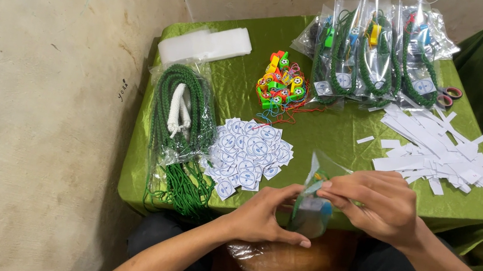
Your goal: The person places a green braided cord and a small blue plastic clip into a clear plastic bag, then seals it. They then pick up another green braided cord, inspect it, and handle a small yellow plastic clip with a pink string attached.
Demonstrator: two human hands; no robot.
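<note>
I have a small clear bag (313,204) between both hands at the near edge of the tabletop (346,144), roughly at six o'clock from the middle of the green cloth. My left hand (264,215) cups it from below with the fingers curled closed around its lower part, and my right hand (375,202) pinches its upper edge, fingers pressed narrow together; something green and blue shows through the plastic, though I cannot tell exactly how it sits inside. Judging by what lies around, I am well into the packing but far from through it. At twelve to one o'clock a row of filled bags (375,53) leans together, each with green cord and a coloured piece inside, so a fair batch looks done. What is left appears to be plenty: a heap of bright little whistles (280,83) sits near the centre at eleven o'clock, a spread of round printed stickers (248,153) lies just left of my hands at nine o'clock, and a big bag of green cords (180,125) with a white bundle in it lies along the left edge. A stack of empty clear bags (204,46) rests at ten o'clock, and loose white paper strips (433,153) cover the right side at three o'clock, with scissors (450,96) just beyond them.
</note>
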